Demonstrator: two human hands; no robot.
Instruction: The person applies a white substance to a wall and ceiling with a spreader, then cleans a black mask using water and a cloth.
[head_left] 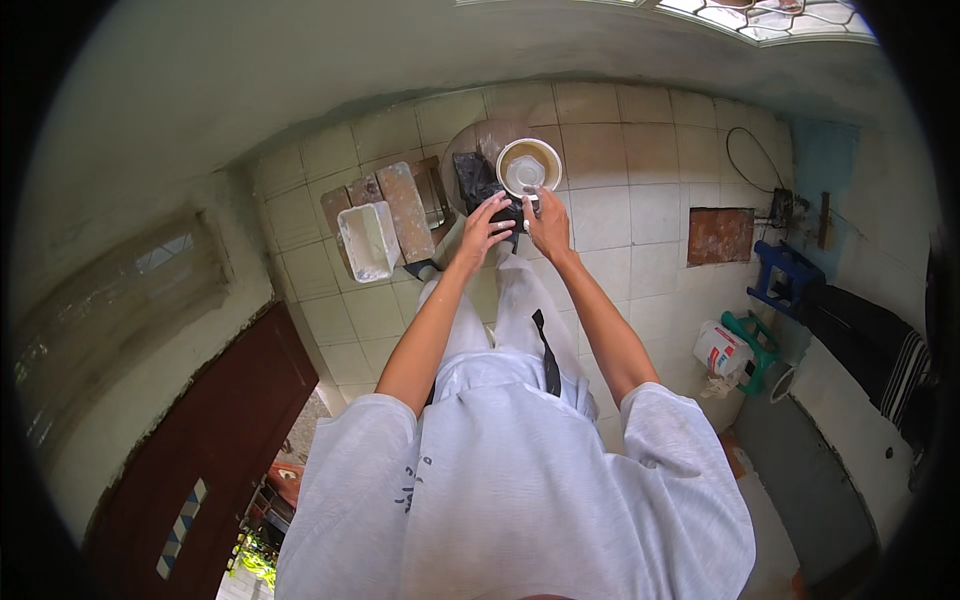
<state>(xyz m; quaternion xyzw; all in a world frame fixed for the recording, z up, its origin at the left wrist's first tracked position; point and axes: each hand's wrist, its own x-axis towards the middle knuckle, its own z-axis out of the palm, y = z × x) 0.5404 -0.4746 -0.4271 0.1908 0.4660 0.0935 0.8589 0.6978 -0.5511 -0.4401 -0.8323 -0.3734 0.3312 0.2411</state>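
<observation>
A round white bucket (501, 166) stands on the tiled floor in front of me, with a pale disc-shaped patch visible inside it. My right hand (549, 226) is at the bucket's near rim, its fingers pinched together. Something small and white shows at those fingertips; I cannot make out what it is. Beside it, my left hand (482, 234) reaches over a crumpled black plastic bag (472, 172) with its fingers stretched and apart. Whether it touches the bag is unclear. White smears mark the fingers of both hands.
Left of the bag, a white rectangular tub (368, 243) rests on a wooden bench (404, 205). To the right are a blue plastic stool (776, 278), a white container (722, 347) and a green plastic item (757, 345). A dark red door (200, 430) stands at lower left.
</observation>
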